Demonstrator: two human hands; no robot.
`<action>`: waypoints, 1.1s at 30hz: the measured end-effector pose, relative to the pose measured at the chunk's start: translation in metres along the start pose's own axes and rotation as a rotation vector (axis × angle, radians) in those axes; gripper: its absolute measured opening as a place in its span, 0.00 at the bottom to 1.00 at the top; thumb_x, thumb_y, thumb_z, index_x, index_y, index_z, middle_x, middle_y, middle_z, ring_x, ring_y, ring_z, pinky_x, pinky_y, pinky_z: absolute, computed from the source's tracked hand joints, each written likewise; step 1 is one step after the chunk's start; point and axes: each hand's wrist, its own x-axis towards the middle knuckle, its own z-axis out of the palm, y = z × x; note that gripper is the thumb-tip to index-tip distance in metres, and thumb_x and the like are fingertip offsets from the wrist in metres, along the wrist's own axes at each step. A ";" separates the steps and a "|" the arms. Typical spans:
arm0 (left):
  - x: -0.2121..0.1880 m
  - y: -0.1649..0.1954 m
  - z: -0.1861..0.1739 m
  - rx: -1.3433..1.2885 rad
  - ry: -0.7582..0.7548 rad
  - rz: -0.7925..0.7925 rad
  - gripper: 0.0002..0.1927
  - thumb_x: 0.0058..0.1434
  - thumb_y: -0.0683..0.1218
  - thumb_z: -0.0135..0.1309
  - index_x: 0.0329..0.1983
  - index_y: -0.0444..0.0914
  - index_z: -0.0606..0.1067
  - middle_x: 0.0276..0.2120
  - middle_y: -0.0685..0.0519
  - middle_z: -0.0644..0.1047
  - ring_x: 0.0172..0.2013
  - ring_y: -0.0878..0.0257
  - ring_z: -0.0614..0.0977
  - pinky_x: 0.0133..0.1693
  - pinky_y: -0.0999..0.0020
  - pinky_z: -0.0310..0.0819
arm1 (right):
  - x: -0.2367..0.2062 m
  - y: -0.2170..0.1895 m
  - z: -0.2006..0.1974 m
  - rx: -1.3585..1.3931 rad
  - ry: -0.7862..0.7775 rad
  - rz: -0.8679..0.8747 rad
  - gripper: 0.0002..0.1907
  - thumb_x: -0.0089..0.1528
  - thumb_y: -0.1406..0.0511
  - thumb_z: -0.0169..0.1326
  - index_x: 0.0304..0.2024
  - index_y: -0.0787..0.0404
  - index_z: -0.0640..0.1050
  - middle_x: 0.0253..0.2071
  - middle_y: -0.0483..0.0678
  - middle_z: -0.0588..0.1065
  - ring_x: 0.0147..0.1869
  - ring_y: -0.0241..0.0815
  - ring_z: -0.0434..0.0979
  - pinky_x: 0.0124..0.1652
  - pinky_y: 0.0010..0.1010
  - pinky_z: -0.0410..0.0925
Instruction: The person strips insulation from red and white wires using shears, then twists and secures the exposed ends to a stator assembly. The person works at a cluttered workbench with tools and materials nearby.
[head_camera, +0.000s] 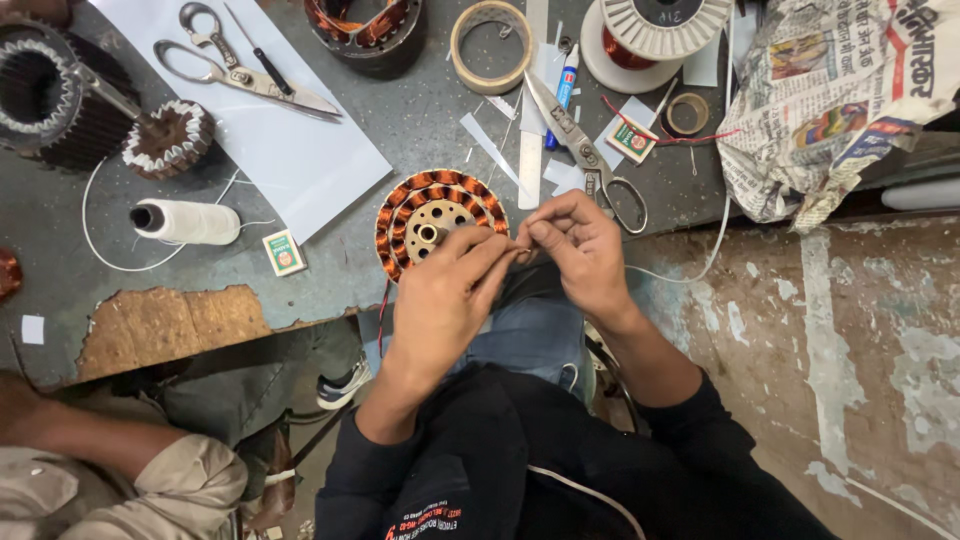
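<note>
So here I've got both hands meeting right at the near edge of the tabletop (400, 120), just beside the copper-wound stator (432, 222). My left hand (445, 300) has its fingers pinched narrow against those of my right hand (585, 250), and between them there's what looks like a thin wire end coming off the windings (too fine to see clearly, so I can't say exactly how it's held). The stator sits flat at the tabletop's front edge, partly under my left fingertips. To do this bit well I'd keep the pinch tight and close to the coil, and work the wire with small twists instead of pulling, since a tug could drag the stator off the lip. Room is tight: tin snips (580, 150) lie just past my right hand with blades pointing away, a paper strip and a blue pen (566, 85) beyond, and a tape roll (490, 45) further back. Left of the stator there's a white thread spool (190, 222) and a small matchbox-like packet (284, 252). Open space is mostly toward my lap. Another person's arm (110, 470) sits low on the left, well apart.
</note>
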 end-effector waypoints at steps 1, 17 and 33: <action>-0.001 0.000 0.002 0.023 0.009 -0.002 0.08 0.62 0.43 0.62 0.45 0.41 0.80 0.42 0.54 0.80 0.34 0.55 0.83 0.34 0.62 0.77 | 0.001 -0.001 0.001 0.023 0.004 0.022 0.03 0.71 0.72 0.51 0.47 0.67 0.71 0.38 0.51 0.78 0.40 0.37 0.79 0.43 0.27 0.74; -0.005 -0.001 0.013 0.126 0.115 -0.005 0.09 0.63 0.42 0.60 0.47 0.42 0.78 0.44 0.55 0.79 0.35 0.55 0.84 0.34 0.61 0.77 | -0.020 0.015 0.014 -0.168 0.085 -0.050 0.05 0.67 0.75 0.58 0.45 0.69 0.77 0.43 0.49 0.76 0.41 0.32 0.74 0.41 0.23 0.68; -0.005 -0.002 0.010 0.104 0.129 0.009 0.10 0.62 0.42 0.60 0.47 0.42 0.79 0.45 0.56 0.80 0.34 0.55 0.84 0.34 0.61 0.77 | 0.001 -0.010 0.016 -0.597 0.175 -0.180 0.07 0.58 0.75 0.65 0.35 0.64 0.80 0.36 0.50 0.77 0.33 0.42 0.73 0.33 0.29 0.66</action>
